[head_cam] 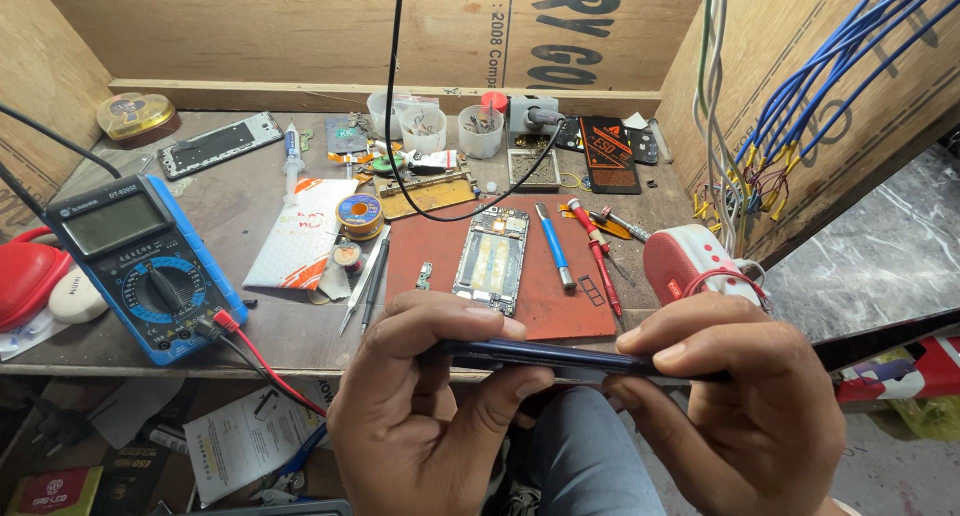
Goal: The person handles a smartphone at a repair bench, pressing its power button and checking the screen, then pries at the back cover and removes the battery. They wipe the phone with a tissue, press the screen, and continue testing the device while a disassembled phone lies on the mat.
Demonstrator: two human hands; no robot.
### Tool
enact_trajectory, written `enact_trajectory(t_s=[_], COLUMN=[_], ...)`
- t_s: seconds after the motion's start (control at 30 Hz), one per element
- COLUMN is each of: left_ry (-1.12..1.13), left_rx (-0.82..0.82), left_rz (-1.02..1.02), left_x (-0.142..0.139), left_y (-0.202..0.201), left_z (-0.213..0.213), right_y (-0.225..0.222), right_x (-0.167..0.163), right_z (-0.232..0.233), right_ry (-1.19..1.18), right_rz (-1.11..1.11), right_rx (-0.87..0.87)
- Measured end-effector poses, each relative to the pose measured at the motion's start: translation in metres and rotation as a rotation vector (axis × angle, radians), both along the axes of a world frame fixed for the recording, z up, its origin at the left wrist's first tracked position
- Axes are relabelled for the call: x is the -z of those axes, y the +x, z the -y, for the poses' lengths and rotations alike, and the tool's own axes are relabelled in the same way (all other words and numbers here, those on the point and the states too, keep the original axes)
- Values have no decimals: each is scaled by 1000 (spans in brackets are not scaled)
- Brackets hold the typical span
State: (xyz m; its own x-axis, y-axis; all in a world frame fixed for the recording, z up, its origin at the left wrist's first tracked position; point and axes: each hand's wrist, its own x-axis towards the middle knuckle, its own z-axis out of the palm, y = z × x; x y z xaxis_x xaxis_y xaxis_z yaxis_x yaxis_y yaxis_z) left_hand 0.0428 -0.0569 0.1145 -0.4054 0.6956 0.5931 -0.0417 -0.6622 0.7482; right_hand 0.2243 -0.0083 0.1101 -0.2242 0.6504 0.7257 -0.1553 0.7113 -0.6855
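At the back, two clear cups (pixel 480 131) held small metal parts. My left hand (pixel 430 416) and right hand (pixel 740 406) were each pinched nearly closed on a thin dark phone (pixel 560 357), held edge-on above the red mat (pixel 560 296).

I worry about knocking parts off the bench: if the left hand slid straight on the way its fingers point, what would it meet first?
The left hand points right along the dark blue phone it grips, so it would probably meet the right hand on the phone's other end first; depth is uncertain.
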Motion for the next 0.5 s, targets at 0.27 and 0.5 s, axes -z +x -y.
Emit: enact_trajectory(t_s=[0.27,0.5], left_ry=[-13,-45], left_rx=[37,250], left_rz=[-1,152], left_x=[7,24], left_y=[-6,-19], left_z=[-1,-14], right_y=[-2,-10], right_x=[-3,-4], right_z=[0,9], right_ry=[20,-43], right_rz=[16,25], right_rx=[16,109])
